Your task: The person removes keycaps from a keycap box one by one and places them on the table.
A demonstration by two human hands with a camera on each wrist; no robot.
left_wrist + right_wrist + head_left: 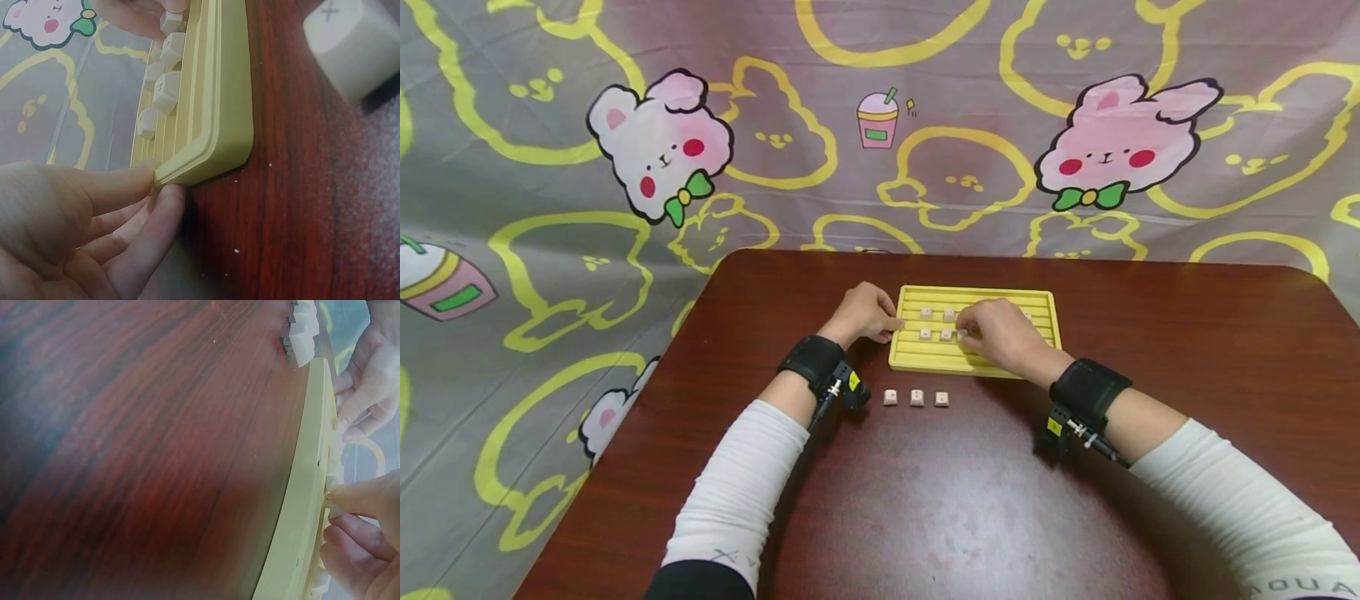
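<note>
A yellow ridged tray lies on the table, with white keycaps standing in two rows on it. My left hand pinches the tray's left edge; in the left wrist view the thumb is on top and a finger underneath. Over the tray, my right hand pinches a small keycap at the right end of the nearer row. This hand covers part of the tray. In the right wrist view, its thumb and fingers meet at a pale keycap.
Three loose keycaps, left, middle and right, sit in a line in front of the tray. The dark wooden table meets a patterned cloth behind and at the left. Each wrist wears a black strap.
</note>
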